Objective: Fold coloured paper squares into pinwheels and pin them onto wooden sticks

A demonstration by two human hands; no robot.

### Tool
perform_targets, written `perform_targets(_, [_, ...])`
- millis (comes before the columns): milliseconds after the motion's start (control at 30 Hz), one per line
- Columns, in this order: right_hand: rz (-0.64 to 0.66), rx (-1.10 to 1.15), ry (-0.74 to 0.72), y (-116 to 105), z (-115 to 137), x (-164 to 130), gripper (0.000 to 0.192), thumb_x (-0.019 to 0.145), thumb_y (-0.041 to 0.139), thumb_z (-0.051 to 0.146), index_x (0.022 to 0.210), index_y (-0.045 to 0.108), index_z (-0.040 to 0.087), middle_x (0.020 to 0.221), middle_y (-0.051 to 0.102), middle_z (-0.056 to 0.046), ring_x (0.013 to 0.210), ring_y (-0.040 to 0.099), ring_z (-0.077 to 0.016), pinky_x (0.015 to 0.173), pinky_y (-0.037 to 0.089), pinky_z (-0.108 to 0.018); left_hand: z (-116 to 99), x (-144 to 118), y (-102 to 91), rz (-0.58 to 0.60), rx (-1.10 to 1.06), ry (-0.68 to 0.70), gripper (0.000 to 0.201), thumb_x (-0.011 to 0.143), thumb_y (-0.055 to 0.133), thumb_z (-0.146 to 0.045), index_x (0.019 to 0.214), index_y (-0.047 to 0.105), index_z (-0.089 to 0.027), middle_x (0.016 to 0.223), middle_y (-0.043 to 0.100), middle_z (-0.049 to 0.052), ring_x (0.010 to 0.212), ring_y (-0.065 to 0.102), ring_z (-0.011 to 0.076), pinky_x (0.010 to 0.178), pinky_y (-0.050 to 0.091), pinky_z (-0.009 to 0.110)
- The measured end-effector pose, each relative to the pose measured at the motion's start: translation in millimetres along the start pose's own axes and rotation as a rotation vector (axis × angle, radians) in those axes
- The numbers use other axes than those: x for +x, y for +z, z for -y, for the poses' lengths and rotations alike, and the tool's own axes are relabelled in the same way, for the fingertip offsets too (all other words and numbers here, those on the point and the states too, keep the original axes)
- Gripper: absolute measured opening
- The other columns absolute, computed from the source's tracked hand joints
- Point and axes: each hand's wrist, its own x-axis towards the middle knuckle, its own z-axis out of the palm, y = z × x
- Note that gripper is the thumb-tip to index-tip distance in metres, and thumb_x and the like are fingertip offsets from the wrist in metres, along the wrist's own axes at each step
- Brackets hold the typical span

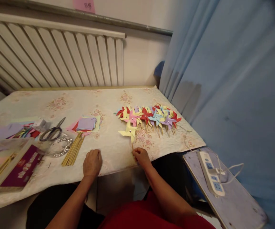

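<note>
My right hand [140, 156] pinches the stick of a pale yellow pinwheel [130, 131] near the table's front edge. The pinwheel's head lies away from me, with a small pin dot at its centre. Just beyond it is a cluster of finished pinwheels [146, 116] in red, pink, blue, purple and yellow, overlapping one another. My left hand [92, 163] rests on the table with its fingers curled in, and nothing shows in it. To its left lies a bundle of thin wooden sticks [72, 151]. A stack of coloured paper squares [86, 124] sits at the bundle's far end.
Scissors [52, 132] and a round clear container of small metallic bits [61, 145] lie left of the sticks. Farther left are paper pieces [7, 130] and a clear box with a purple label [21, 167]. A power strip [211, 173] sits on a side board at right.
</note>
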Motion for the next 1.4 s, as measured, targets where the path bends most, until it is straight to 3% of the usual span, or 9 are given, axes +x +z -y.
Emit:
perform_targets(267, [-0.120, -0.200, -0.196, -12.8, -2.6, 5.0, 0.012, 0.073, 0.056, 0.025, 0.063, 0.061, 0.020, 0.063, 0.060, 0.001, 0.065, 0.054, -0.0144, 0.065, 0.041, -0.026, 2.0, 1.6, 2.0, 0.001, -0.012, 0.005, 0.032, 0.095, 0.033, -0.028, 0.095, 0.063, -0.016, 0.091, 0.062, 0.011, 0.093, 0.056, 0.0253, 0.084, 0.041, 0.035])
perform_targets(500, [-0.225, -0.246, -0.234, -20.8, -9.6, 10.2, 0.011, 0.075, 0.055, 0.023, 0.068, 0.063, 0.020, 0.071, 0.064, -0.001, 0.069, 0.055, -0.0157, 0.069, 0.042, -0.027, 4.1, 3.3, 4.9, 0.003, -0.005, 0.018, 0.032, 0.095, 0.033, -0.028, 0.096, 0.062, -0.015, 0.091, 0.062, 0.011, 0.093, 0.056, 0.0257, 0.086, 0.041, 0.035])
perform_targets(800, [-0.215, -0.291, -0.217, -23.2, -16.9, 15.6, 0.011, 0.077, 0.056, 0.021, 0.073, 0.066, 0.021, 0.079, 0.068, -0.002, 0.072, 0.056, -0.0153, 0.073, 0.044, -0.027, 6.0, 4.6, 6.1, 0.008, -0.001, 0.016, 0.032, 0.095, 0.033, -0.030, 0.095, 0.061, -0.016, 0.091, 0.063, 0.011, 0.092, 0.056, 0.0259, 0.084, 0.041, 0.036])
perform_targets(1100, [-0.226, -0.264, -0.273, -23.0, -21.8, 18.2, 0.011, 0.075, 0.056, 0.020, 0.068, 0.064, 0.021, 0.071, 0.064, -0.001, 0.068, 0.056, -0.0153, 0.069, 0.042, -0.026, 4.7, 3.4, 5.5, -0.028, -0.004, 0.038, 0.032, 0.095, 0.032, -0.030, 0.095, 0.061, -0.016, 0.091, 0.062, 0.011, 0.091, 0.055, 0.0262, 0.084, 0.041, 0.036])
perform_targets(1400, [-0.212, -0.302, -0.248, -22.0, -28.2, 22.1, 0.011, 0.077, 0.056, 0.019, 0.072, 0.065, 0.021, 0.075, 0.066, -0.002, 0.071, 0.056, -0.0160, 0.070, 0.043, -0.027, 5.6, 5.2, 6.2, 0.008, -0.002, 0.023, 0.033, 0.095, 0.032, -0.030, 0.095, 0.062, -0.016, 0.092, 0.063, 0.012, 0.092, 0.056, 0.0267, 0.085, 0.042, 0.037])
